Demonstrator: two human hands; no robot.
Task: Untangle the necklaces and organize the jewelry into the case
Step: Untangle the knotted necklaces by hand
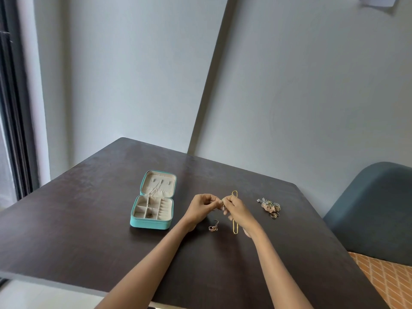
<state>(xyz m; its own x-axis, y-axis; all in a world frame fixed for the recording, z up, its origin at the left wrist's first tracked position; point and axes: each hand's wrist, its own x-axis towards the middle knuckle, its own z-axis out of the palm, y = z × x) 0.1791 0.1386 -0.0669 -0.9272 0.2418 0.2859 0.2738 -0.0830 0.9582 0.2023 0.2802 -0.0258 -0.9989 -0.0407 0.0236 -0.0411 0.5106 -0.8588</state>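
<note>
An open teal case [151, 210] is seen at the left of the table [89, 219]. A thin chain [223, 207] is pinched between the curled left hand [201, 207] and right hand [236, 209]. A gold necklace [234, 226] lies beneath; a jewelry pile [269, 206] lies right.

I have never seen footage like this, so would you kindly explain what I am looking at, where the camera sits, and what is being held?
There is no machine here: a person wears one camera on the head, looking down at their own arms. The left hand and right hand meet above a dark table, pinching a thin silver chain between them. On the table lie an open teal jewelry case with a necklace draped inside, a gold chain, a small pendant, and a pile of earrings and rings. A grey chair stands to the right.
</note>
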